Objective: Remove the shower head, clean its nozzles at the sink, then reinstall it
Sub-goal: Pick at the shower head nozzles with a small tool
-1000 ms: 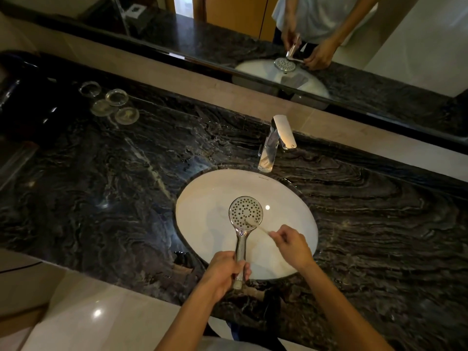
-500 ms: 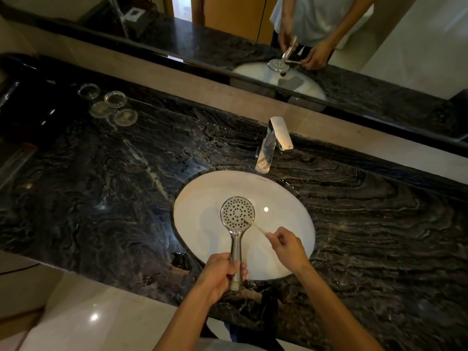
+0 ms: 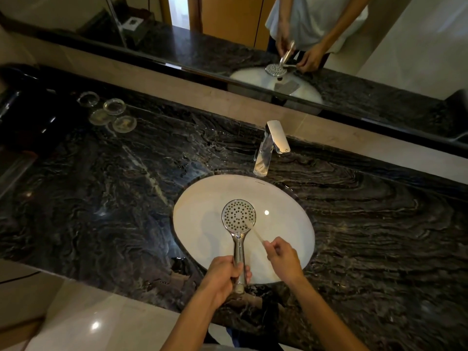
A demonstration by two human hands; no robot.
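Observation:
A chrome shower head [image 3: 238,216] with a round nozzle face turned up is held over the white oval sink [image 3: 202,198]. My left hand [image 3: 222,277] grips its handle near the lower end. My right hand [image 3: 282,257] pinches a thin pale brush [image 3: 254,231] whose tip touches the lower right edge of the nozzle face. The chrome faucet [image 3: 269,145] stands behind the sink with no water running.
Dark veined marble counter [image 3: 126,198] surrounds the sink. Several clear glass coasters [image 3: 109,112] lie at the back left beside a dark object [image 3: 22,117]. A mirror [image 3: 278,34] runs along the back and reflects my hands.
The shower head has shifted slightly left within the view. The brush tip stays on the lower right part of the nozzle face, with small shifts. Both hands keep their grips.

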